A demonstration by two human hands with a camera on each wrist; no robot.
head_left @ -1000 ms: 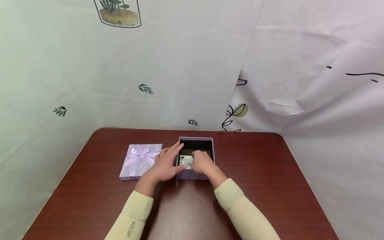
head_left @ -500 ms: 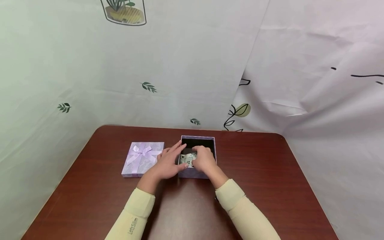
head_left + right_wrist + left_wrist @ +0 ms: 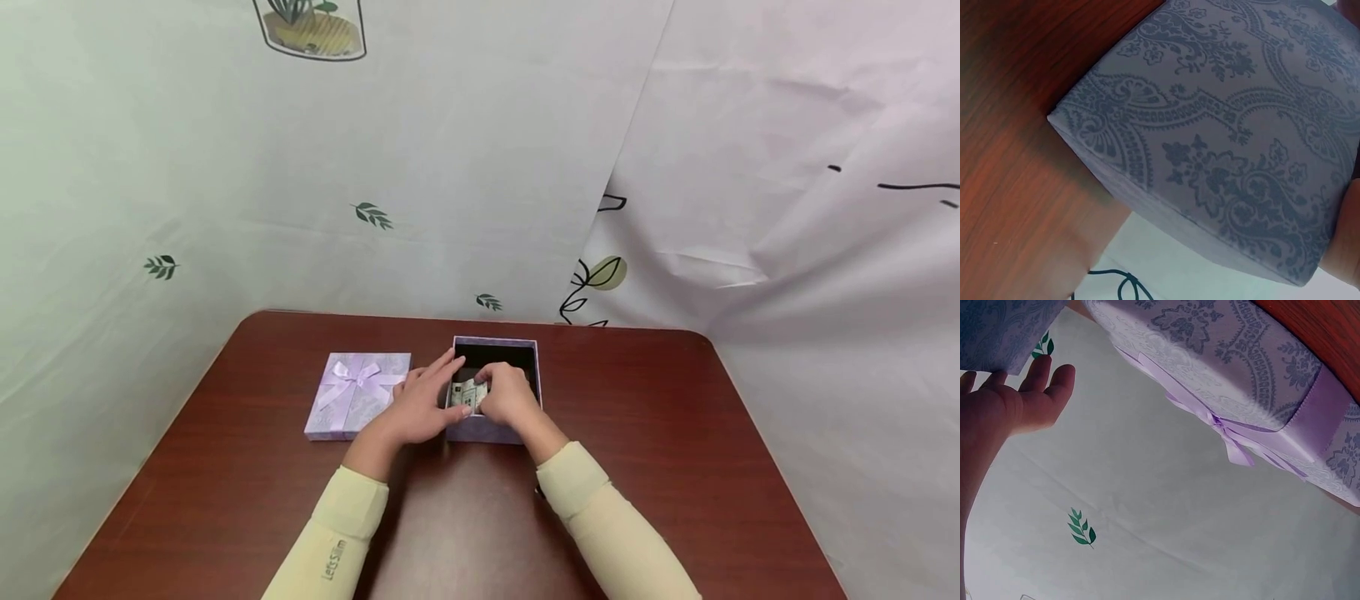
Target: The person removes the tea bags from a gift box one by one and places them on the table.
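A purple patterned box [image 3: 483, 430] with a black inside stands uncovered on the table. My left hand [image 3: 414, 412] rests along its left wall, fingers extended and thumb at the front rim; the left wrist view shows this hand [image 3: 1016, 407] against the box [image 3: 1000, 337]. Reaching into the box, my right hand [image 3: 508, 398] pinches the right part of a small printed paper [image 3: 462, 395], which looks bent. Its fingertips are partly hidden. In the right wrist view, the box's outer side [image 3: 1210, 119] fills much of the picture, with part of the hand [image 3: 1343, 247] at the right edge.
The lilac lid [image 3: 322, 422] with a ribbon bow lies left of the box, close to my left hand; it also shows in the left wrist view [image 3: 1200, 337]. The reddish-brown table [image 3: 637, 417] backs onto a pale curtain [image 3: 465, 167] with leaf prints.
The paper's right part has come up and it now looks bent, with my right fingers on it. My left hand stays by the box. The head view has shifted slightly.
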